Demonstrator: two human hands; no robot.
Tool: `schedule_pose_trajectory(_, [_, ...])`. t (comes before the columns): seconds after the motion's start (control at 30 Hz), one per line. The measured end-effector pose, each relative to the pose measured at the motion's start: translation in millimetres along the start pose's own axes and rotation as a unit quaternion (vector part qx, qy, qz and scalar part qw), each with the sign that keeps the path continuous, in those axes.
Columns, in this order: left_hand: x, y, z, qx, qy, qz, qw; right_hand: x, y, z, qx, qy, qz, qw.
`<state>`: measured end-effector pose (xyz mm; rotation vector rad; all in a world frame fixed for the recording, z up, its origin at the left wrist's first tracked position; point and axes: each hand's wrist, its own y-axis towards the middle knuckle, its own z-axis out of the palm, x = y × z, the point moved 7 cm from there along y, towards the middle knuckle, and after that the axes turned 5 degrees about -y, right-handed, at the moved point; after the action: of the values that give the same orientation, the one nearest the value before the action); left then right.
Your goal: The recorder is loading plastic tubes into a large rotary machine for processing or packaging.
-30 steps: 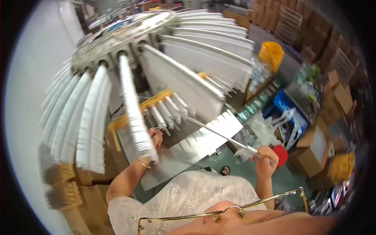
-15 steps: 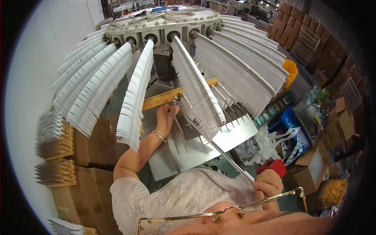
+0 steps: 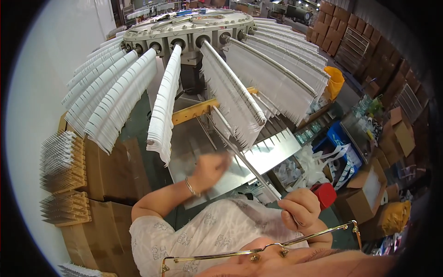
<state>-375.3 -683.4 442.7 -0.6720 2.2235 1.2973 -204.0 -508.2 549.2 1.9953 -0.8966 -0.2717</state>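
My right hand (image 3: pixel 302 208) is closed round the lower end of a long thin metal rod (image 3: pixel 253 169). The rod slants up and left toward a yellow bar (image 3: pixel 196 111) that carries several thin rods. My left hand (image 3: pixel 213 170) is smeared by motion over a shiny metal sheet (image 3: pixel 272 148), left of the rod; its fingers cannot be made out. Above both hands spreads a round metal machine head (image 3: pixel 189 28). Its arms (image 3: pixel 233 81) slope outward and are hung with rows of thin white pieces (image 3: pixel 161 101).
Wooden blocks full of upright spikes (image 3: pixel 62 161) stand on cardboard boxes (image 3: pixel 110 221) at the left. On the right are a red object (image 3: pixel 324 195), a blue bin (image 3: pixel 344 143) with white plastic, and an open carton (image 3: pixel 367 198). Stacked cartons (image 3: pixel 330 23) line the far right.
My left hand has come away from the yellow bar, down and toward me. My right hand has shifted slightly left with the rod. The view has shifted a little.
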Motion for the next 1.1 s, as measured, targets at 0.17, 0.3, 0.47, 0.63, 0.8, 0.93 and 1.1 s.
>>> schedule_pose_trajectory(0.17, [67, -2, 1, -0.141, -0.263, -0.270, 0.915, 12, -20, -26, -0.024, -0.008, 0.011, 1.000])
schedule_pose_trajectory(0.3, [131, 26, 3, -0.185, -0.473, -0.332, 0.795, 15, -20, -28, -0.005, -0.044, 0.018, 0.999])
schedule_pose_trajectory(0.47, [116, 43, 8, -0.145, -0.481, -0.276, 0.819, 1, -3, 2, -0.004, -0.057, 0.002, 0.998])
schedule_pose_trajectory(0.63, [53, 6, 26, -0.091, -0.371, -0.315, 0.869, -14, -4, 15, -0.044, -0.056, -0.005, 0.997])
schedule_pose_trajectory(0.8, [69, 15, 23, -0.105, -0.395, -0.323, 0.854, -3, -26, -13, -0.065, -0.058, 0.009, 0.996])
schedule_pose_trajectory(0.93, [121, 53, 18, -0.170, -0.460, -0.260, 0.832, 0, -28, -24, -0.054, -0.076, 0.025, 0.995])
schedule_pose_trajectory(1.1, [120, 54, 29, -0.179, -0.502, -0.239, 0.812, -21, -16, 4, -0.062, -0.081, 0.025, 0.994])
